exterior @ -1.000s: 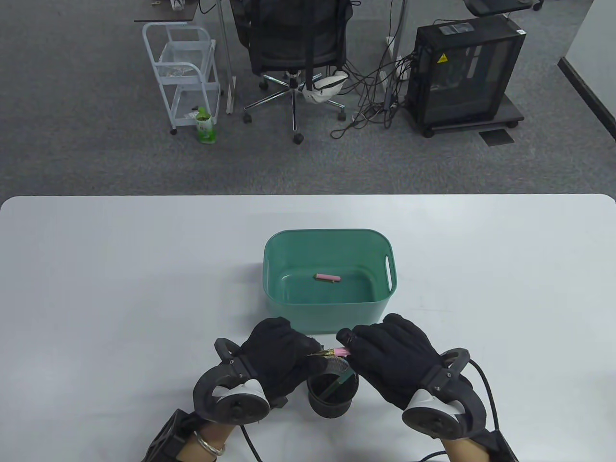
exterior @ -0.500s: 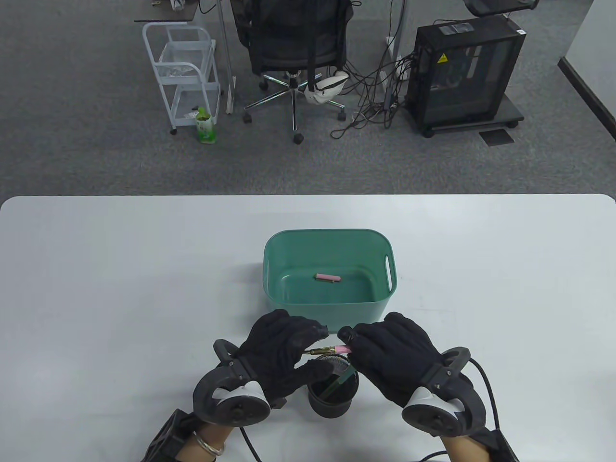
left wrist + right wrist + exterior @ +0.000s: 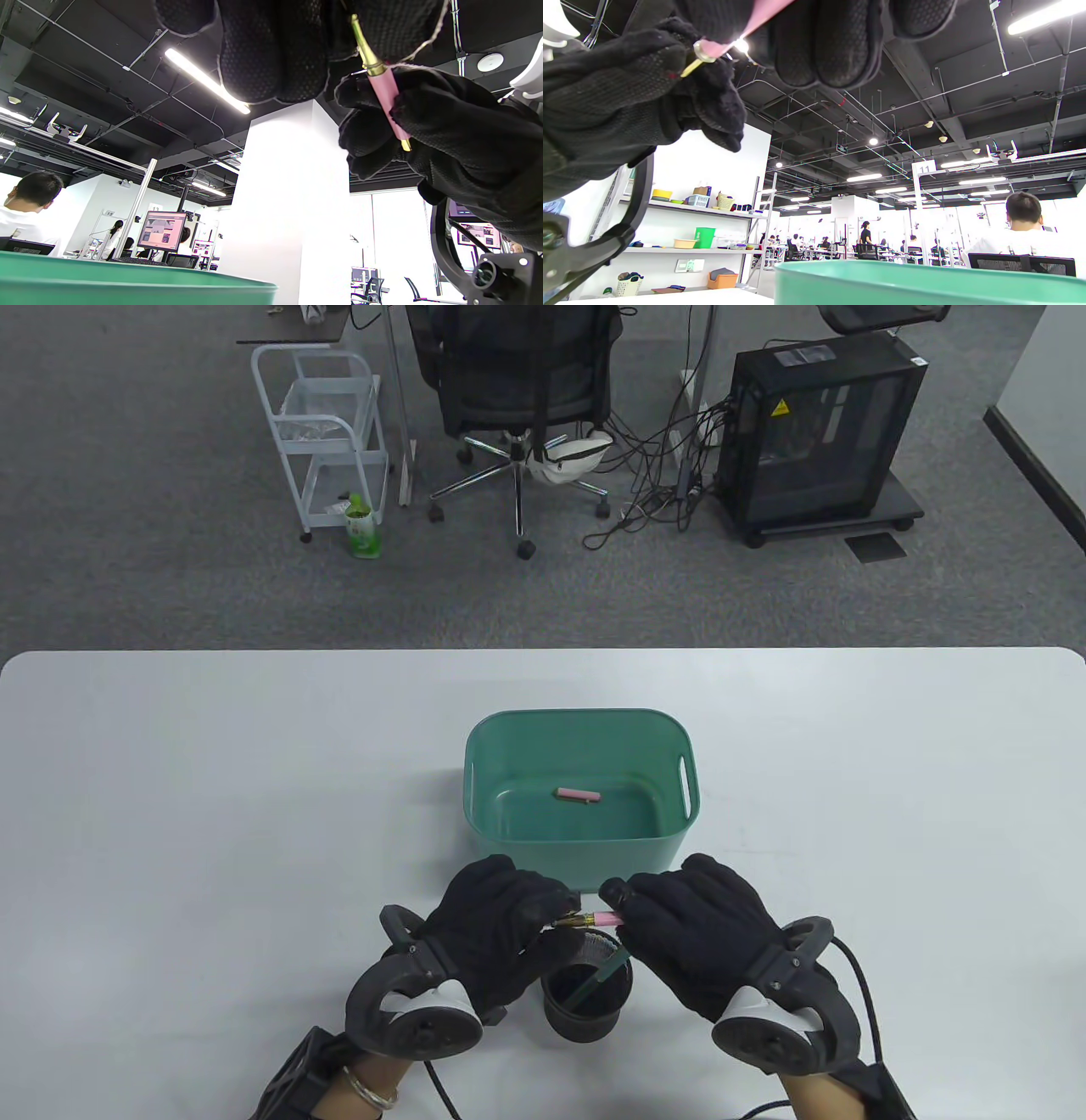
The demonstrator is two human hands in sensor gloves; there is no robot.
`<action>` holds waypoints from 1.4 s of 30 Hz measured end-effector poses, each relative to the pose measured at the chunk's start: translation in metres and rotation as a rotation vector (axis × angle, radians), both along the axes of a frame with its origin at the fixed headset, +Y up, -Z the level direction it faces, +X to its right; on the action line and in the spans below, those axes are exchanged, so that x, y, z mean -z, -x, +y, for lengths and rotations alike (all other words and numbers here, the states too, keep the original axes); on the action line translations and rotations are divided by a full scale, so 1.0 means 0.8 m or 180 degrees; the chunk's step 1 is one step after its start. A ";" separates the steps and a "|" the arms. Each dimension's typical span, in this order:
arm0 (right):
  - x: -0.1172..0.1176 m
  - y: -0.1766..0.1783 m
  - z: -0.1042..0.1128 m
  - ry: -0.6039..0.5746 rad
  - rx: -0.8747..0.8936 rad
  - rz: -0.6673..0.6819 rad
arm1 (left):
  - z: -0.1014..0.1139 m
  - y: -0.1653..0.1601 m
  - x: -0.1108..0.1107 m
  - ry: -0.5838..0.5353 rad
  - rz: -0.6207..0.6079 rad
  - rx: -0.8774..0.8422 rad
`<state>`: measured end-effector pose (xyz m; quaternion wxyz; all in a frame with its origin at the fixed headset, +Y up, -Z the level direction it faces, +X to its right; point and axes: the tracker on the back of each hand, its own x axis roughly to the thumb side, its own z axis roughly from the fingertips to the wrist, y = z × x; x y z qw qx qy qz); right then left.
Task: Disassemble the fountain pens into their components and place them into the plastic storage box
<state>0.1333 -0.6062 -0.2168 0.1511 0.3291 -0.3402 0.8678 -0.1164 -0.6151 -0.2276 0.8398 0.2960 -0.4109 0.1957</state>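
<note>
Now pink pen pinched between both hands.

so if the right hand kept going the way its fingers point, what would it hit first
Most likely the left hand. The right hand points leftward along the pink pen both grip, and the left fingers close that end. Depth looks level but is uncertain.

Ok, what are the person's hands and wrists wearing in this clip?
Both the left hand and the right hand wear black knit gloves with a textured weave. A dark tracker with a ring-shaped hoop and a white panel is strapped to the back of each. Black cables trail from both wrists toward the table's near edge. The left wrist carries a thin metal bangle.
</note>
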 end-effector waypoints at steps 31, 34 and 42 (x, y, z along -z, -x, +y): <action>-0.002 -0.002 0.000 -0.0029 0.0023 -0.0018 | 0.001 0.006 0.003 0.0039 0.0010 -0.0138; -0.002 -0.004 0.001 -0.0042 0.0034 -0.0040 | 0.002 0.007 0.004 0.0047 0.0009 -0.0162; -0.001 -0.013 0.005 -0.0082 0.0082 -0.0116 | 0.006 0.014 0.005 0.0066 0.0029 -0.0247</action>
